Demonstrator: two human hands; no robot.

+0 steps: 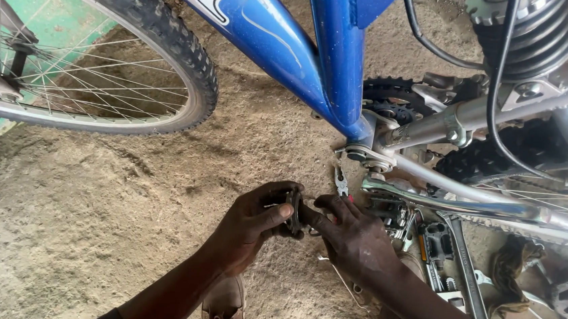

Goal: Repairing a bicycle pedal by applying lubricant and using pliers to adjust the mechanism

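A: Which step is this?

B: Both hands work on one small dark part [295,211], held up over the floor [109,233] just below the bike's bottom bracket [368,159]. The left hand [252,224] is closed round it, thumb across its face. The right hand [352,236] pinches its other side with fingertips. I judge it a fitting or freeing step: something being turned or pressed on the part, by hand.

A: What does the next move call for?

B: A firm left grip to keep the part from twisting, and fine finger work from the right. If it goes to the bracket, it needs lining up square with the bare axle end.

A: What can't you make out?

B: The part itself. The fingers cover most of it, so I can't tell whether it is a cup, a bearing or a pedal piece. Whether the right hand holds a small tool is also unclear. Pliers [341,182] lie just past the hands, and spanners [465,261] and pedals [436,239] lie toward the floor's right edge, partly under the frame [336,55]. The front wheel [103,51] is cut off at the top left.
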